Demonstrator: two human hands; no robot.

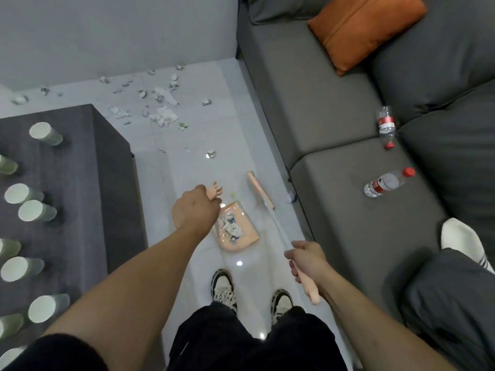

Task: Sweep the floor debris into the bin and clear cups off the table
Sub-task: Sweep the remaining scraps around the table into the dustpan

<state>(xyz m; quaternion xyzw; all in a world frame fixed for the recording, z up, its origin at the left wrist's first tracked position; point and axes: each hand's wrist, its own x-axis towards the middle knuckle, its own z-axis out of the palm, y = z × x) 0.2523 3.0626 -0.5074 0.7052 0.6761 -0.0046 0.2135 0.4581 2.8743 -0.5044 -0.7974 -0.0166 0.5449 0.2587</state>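
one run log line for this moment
left hand grips dustpan handle | right hand grips broom | paper scraps unswept | cups on table

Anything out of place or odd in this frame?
Yes. Torn paper scraps litter the floor near the wall, unswept. Two plastic bottles lie on their sides on the sofa. A stray wad sits at the sofa's base beside the broom head.

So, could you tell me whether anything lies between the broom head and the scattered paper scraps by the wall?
Nothing visible blocks it. From the broom head, bare floor runs to the paper scraps, with stray bits along the way; the table and sofa flank the lane.
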